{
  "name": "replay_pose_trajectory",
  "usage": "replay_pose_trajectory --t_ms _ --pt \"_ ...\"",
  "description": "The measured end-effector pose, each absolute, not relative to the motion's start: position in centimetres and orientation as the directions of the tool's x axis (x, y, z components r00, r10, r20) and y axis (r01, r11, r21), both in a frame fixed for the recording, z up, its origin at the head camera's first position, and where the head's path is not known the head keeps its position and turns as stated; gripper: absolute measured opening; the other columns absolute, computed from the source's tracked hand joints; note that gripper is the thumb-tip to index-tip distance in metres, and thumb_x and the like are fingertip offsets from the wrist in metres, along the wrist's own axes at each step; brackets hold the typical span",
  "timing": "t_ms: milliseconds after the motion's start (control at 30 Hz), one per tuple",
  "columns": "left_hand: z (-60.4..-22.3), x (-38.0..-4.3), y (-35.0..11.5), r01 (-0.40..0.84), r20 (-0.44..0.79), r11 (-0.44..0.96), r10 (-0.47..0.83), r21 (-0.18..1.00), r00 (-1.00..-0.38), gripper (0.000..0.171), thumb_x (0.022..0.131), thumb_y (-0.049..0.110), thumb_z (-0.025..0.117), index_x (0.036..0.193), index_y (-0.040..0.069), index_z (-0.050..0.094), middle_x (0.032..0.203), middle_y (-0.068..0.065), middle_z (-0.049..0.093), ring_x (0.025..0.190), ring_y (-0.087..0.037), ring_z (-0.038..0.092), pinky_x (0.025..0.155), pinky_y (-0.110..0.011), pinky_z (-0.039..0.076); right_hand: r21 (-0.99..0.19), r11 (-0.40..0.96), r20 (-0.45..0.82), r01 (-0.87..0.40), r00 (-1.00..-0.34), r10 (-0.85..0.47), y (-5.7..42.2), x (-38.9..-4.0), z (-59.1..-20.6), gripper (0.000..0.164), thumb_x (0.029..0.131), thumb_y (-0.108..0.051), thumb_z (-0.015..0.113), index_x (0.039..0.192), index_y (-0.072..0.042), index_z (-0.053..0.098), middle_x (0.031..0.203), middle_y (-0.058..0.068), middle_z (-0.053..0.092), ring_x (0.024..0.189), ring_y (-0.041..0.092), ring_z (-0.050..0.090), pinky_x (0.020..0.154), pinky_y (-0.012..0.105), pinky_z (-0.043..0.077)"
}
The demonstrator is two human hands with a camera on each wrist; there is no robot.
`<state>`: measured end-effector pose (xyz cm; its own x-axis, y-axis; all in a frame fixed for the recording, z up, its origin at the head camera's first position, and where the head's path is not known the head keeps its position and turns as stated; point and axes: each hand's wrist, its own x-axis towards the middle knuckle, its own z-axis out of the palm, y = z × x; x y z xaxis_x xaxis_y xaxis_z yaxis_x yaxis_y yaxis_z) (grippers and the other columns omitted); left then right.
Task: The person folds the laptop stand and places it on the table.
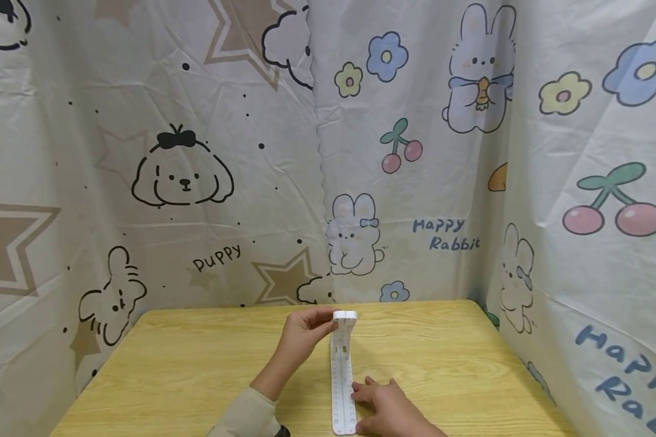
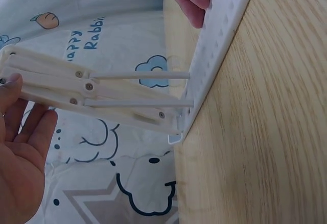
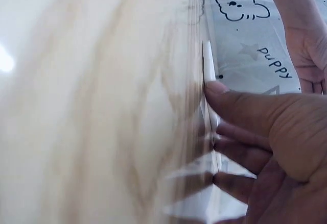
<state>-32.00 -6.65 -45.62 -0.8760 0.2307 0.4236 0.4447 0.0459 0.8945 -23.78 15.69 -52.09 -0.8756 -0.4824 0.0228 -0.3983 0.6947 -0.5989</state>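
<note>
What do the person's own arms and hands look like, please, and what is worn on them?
The left hand and the right hand are bare, without gloves. The left sleeve is plain beige; a small dark piece beside it is too cut off to identify. No right sleeve is in view.

Smooth plastic stand [image 1: 342,388], metal-looking screws [image 2: 89,86]; glossy wood-grain tabletop [image 1: 197,364], creased cloth-like curtain [image 1: 273,182]
</note>
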Motion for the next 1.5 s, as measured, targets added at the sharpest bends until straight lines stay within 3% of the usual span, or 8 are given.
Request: replay_pose_trajectory --t_ms 167,333,500,633,900,1233,1500 --pt "-45.7 -31.9 -7.0 0.413 0.384 0.077 0.246 0.907 -0.890 0.027 0.092 0.011 0.077 0.119 0.010 0.076 0.118 -0.010 0.075 0.105 -0.021 0.073 0.087 -0.026 0.060 -0.676 0.660 -0.043 -0.328 -0.877 -0.479 16.5 -23.9 -51.1 0.046 0.080 -0.025 0.085 0.124 -0.015 0.075 0.137 0.000 0.067 0.137 0.037 0.053 0.111 0.062 0.042" --pt "-46.2 -31.8 -7.7 0.397 0.357 0.139 0.243 0.907 -0.902 0.029 0.091 0.016 0.078 0.120 0.012 0.076 0.123 -0.010 0.073 0.111 -0.030 0.071 0.088 -0.025 0.060 -0.708 0.621 -0.002 -0.337 -0.878 -0.479 17.3 -25.1 -50.6 0.040 0.085 -0.023 0.083 0.122 -0.010 0.074 0.136 0.010 0.068 0.127 0.037 0.062 0.105 0.059 0.049" --pt "-47.3 -32.4 -8.1 0.409 0.358 0.228 0.233 0.884 -0.904 0.030 0.090 0.016 0.080 0.118 0.006 0.076 0.125 -0.012 0.072 0.119 -0.036 0.066 0.099 -0.040 0.057 -0.707 0.605 0.085 -0.365 -0.894 -0.440 18.2 -27.0 -50.3 0.037 0.086 -0.024 0.083 0.118 -0.007 0.075 0.138 0.017 0.065 0.128 0.047 0.058 0.107 0.065 0.045" --pt "-48.3 -33.2 -8.1 0.385 0.322 0.317 0.234 0.867 -0.917 0.024 0.090 0.018 0.080 0.111 0.006 0.077 0.128 -0.009 0.071 0.125 -0.032 0.063 0.109 -0.049 0.049 -0.710 0.608 0.147 -0.355 -0.919 -0.365 18.7 -28.9 -50.4 0.031 0.088 -0.023 0.082 0.115 -0.009 0.076 0.140 0.016 0.063 0.134 0.046 0.053 0.111 0.067 0.039" --pt "-50.4 -34.6 -7.9 0.325 0.207 0.451 0.292 0.831 -0.934 0.014 0.089 0.013 0.081 0.100 0.005 0.079 0.134 -0.014 0.067 0.133 -0.041 0.055 0.113 -0.061 0.041 -0.727 0.615 0.169 -0.307 -0.947 -0.273 17.9 -32.5 -51.5 0.025 0.088 -0.021 0.082 0.112 -0.014 0.077 0.145 0.011 0.060 0.140 0.042 0.048 0.116 0.064 0.034" --pt "-52.2 -35.4 -7.3 0.327 0.109 0.570 0.382 0.754 -0.918 0.009 0.085 0.011 0.084 0.092 0.007 0.080 0.143 -0.023 0.058 0.136 -0.048 0.049 0.116 -0.063 0.036 -0.662 0.645 0.161 -0.382 -0.913 -0.374 16.4 -34.7 -52.2 0.023 0.085 -0.015 0.084 0.105 -0.010 0.077 0.142 0.021 0.060 0.134 0.045 0.052 0.114 0.062 0.039" --pt "-52.7 -36.2 -7.0 0.350 0.109 0.629 0.389 0.694 -0.915 0.013 0.078 0.014 0.089 0.088 0.012 0.080 0.151 -0.017 0.052 0.140 -0.045 0.047 0.119 -0.060 0.033 -0.678 0.622 0.148 -0.391 -0.902 -0.407 15.6 -35.4 -52.8 0.023 0.079 -0.011 0.088 0.100 -0.010 0.078 0.145 0.023 0.057 0.146 0.049 0.036 0.120 0.063 0.028"
